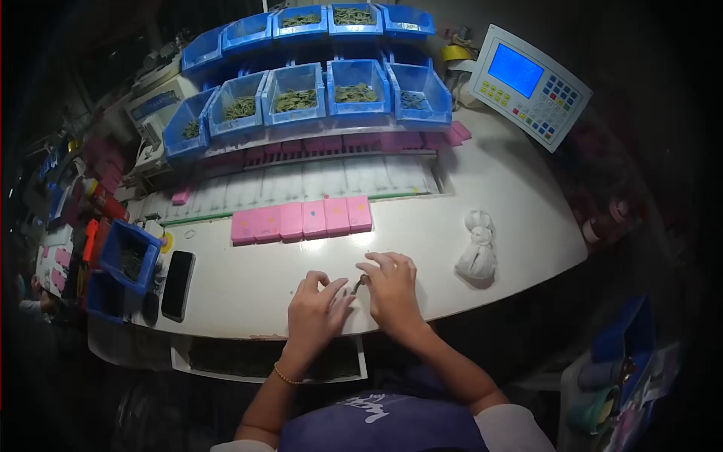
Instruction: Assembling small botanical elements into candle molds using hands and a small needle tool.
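My left hand (316, 307) is over the white worktable near its front edge, fingers bent, thumb and forefinger apart. Close beside it, my right hand (393, 292) has its thumb and fingers bent inward around a small dark, narrow piece (356, 286). That piece lies in the gap between both hands, its upper end at my right fingers. Its exact kind is too small to make out. Beyond my hands stands a row of several pink blocks (291, 221), some with small coloured dots on top.
Blue bins (295, 90) in two tiers hold greenish pieces. A keypad panel with a blue screen (518, 71) stands back right. A tied white cloth bundle (477, 248) lies right, a black phone (178, 286) left beside a blue bin (129, 252). An open drawer (271, 369) sits below the edge.
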The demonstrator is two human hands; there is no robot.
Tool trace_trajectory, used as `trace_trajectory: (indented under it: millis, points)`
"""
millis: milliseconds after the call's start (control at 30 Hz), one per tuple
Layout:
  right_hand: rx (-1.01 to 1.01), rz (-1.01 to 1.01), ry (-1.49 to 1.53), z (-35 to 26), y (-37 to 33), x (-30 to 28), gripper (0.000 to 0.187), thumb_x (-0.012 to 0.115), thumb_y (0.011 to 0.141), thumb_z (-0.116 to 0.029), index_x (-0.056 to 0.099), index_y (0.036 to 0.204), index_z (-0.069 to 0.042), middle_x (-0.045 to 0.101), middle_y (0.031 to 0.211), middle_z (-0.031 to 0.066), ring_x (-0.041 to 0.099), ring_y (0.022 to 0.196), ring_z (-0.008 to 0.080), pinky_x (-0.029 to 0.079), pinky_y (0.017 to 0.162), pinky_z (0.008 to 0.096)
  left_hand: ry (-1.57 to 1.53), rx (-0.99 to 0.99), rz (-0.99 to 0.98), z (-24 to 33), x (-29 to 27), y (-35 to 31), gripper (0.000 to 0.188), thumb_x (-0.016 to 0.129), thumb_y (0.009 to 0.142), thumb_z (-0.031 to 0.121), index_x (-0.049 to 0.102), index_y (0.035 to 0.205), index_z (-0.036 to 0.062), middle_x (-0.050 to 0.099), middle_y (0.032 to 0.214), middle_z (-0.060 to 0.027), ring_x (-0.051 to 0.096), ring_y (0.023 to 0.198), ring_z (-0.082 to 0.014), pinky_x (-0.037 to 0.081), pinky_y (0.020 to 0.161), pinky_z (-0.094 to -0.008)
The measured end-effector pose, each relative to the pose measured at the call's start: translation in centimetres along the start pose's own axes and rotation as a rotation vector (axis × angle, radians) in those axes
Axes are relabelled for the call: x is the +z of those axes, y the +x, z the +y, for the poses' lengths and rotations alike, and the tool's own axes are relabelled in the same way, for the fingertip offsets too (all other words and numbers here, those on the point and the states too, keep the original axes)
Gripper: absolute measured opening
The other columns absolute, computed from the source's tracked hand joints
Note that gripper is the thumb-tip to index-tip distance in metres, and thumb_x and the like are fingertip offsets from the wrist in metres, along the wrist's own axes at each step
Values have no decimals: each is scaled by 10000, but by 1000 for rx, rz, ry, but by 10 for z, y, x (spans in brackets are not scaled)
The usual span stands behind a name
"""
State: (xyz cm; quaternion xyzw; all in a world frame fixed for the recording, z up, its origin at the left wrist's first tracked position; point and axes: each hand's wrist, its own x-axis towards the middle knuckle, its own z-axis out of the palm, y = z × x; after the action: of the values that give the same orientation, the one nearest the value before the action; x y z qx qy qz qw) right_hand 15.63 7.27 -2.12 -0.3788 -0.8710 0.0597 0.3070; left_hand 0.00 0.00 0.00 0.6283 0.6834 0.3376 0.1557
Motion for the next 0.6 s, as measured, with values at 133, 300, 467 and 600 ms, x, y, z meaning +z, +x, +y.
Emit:
trace_trajectory:
  millis: [133, 300, 467, 600]
  points:
    - [116, 116, 90, -14, -2, -22, 237, 648, 860, -68, 660, 1097, -64, 592, 1200, 95, 459, 1166, 322, 331, 1009, 457, 119, 184, 117, -7, 15, 3, 192, 723, 792, 123, 676, 960, 44, 539, 973, -147, 543, 900, -315, 470, 777, -388]
    - [131, 147, 254, -12, -18, -37, 193, 669, 868, -77, 677, 1056, -31, 650, 1053, 113, 575, 965, 279, 447, 881, 367, 164, 202, 188, -9, 13, 4, 138, 708, 829, 160, 663, 903, 52, 523, 984, -131, 530, 904, -289, 462, 753, -389]
    - [636, -205, 1172, -26, -28, -45, 194, 668, 925, -171, 724, 1023, -14, 686, 906, 71, 617, 803, 142, 487, 783, 299, -611, -167, -81, 8, -4, -15, 160, 652, 923, 172, 629, 926, 13, 514, 972, -65, 528, 846, -155, 454, 735, -290]
    - [530, -198, 1167, -19, -27, -42, 191, 645, 955, -138, 717, 1010, 31, 686, 910, 38, 613, 880, 93, 487, 785, 255, -871, -274, -242, 17, -11, -22, 219, 610, 979, 229, 632, 1019, 15, 597, 890, -8, 546, 762, -71, 445, 676, -219]
